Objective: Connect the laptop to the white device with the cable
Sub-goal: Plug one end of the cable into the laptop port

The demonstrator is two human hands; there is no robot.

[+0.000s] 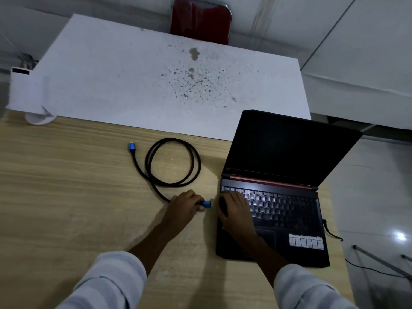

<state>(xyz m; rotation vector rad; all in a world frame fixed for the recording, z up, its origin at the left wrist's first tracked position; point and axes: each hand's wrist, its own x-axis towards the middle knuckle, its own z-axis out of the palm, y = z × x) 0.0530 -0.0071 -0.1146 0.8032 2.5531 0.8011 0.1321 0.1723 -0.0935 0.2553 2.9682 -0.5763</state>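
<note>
A black laptop [278,197] stands open on the right of the wooden table, its screen dark. A black cable [174,163] lies coiled to its left, with one blue plug [132,147] free at the far left end. My left hand [184,207] grips the cable's other blue plug [207,204], which points at the laptop's left edge, a short gap away. My right hand [235,208] lies flat on the left side of the keyboard. The white device [27,94] stands at the far left edge of the table.
A stained white board [133,85] covers the far half of the table [66,197]. A red chair [200,21] stands behind it. A thin black wire [330,230] leaves the laptop's right side and hangs off the table edge.
</note>
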